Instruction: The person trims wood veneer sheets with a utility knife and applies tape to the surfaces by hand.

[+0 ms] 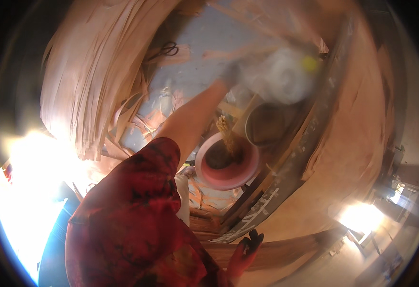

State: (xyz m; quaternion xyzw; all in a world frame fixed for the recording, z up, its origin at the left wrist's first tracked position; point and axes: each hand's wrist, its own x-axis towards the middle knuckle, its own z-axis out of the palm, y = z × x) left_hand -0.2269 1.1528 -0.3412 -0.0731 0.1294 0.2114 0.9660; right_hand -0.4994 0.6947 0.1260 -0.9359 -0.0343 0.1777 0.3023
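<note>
My left arm, in a red patterned sleeve, reaches across toward the upper right. Its dark-gloved hand (234,74) is smeared by motion and meets a whitish, see-through plastic bottle (286,79) with a yellow spot at one end. Below the bottle stands a round dark-mouthed container (265,125). Nearer to me sits a pink basin (201,165) with dark contents, and a straw-coloured brush (225,131) leans in it. My right hand (247,248), dark at the fingers, is low in view beside the edge of the wood sheets, fingers apart and holding nothing visible.
A tall bundle of thin wood veneer sheets (92,71) rises at the left. More veneer (348,158) curves along the right. Scissors (169,49) lie on the grey floor (195,40) among wood scraps. Strong light (37,177) glares at the lower left.
</note>
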